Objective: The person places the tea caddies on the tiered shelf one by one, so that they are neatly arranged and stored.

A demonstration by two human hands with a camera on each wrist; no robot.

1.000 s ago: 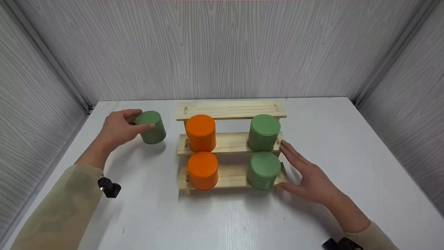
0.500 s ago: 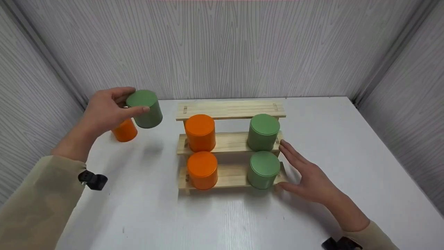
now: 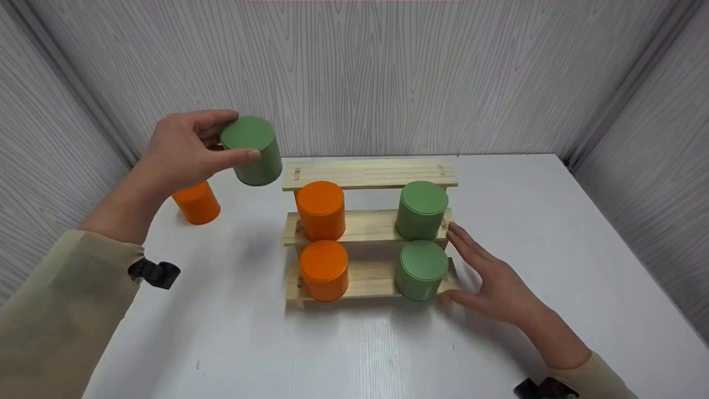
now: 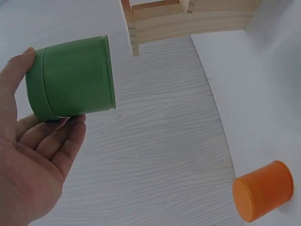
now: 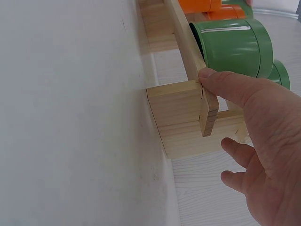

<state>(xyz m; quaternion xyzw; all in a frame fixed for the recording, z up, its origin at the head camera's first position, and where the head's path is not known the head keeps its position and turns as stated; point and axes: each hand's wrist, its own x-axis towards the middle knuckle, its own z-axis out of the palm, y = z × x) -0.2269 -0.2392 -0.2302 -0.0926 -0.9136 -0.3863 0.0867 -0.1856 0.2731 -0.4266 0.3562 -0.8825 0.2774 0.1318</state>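
Note:
My left hand [image 3: 191,147] holds a green lidded tin [image 3: 256,158] in the air, thumb on the near side and fingers behind. In the left wrist view the same green tin [image 4: 70,77] hangs above the table level. A three-step wooden rack [image 3: 371,278] stands mid-table. On its left side sit an orange tin [image 3: 324,271] low and another orange tin [image 3: 320,210] one step up. The right side mirrors this with a green tin [image 3: 422,271] and a green tin [image 3: 422,210]. My right hand [image 3: 496,285] touches the rack's right end, thumb at the lowest step [image 5: 193,54], fingers extended.
Behind my left wrist an orange tin [image 3: 198,204] stands on the white table [image 3: 354,354]. The rack's top step [image 3: 368,174] carries no tin. Grey wood-grain panels [image 3: 354,77] close in the table at the back and both sides.
My left hand has lifted the green tin off the table, first up and slightly left, then up and right. The orange tin behind it has come into view. My right hand stays put.

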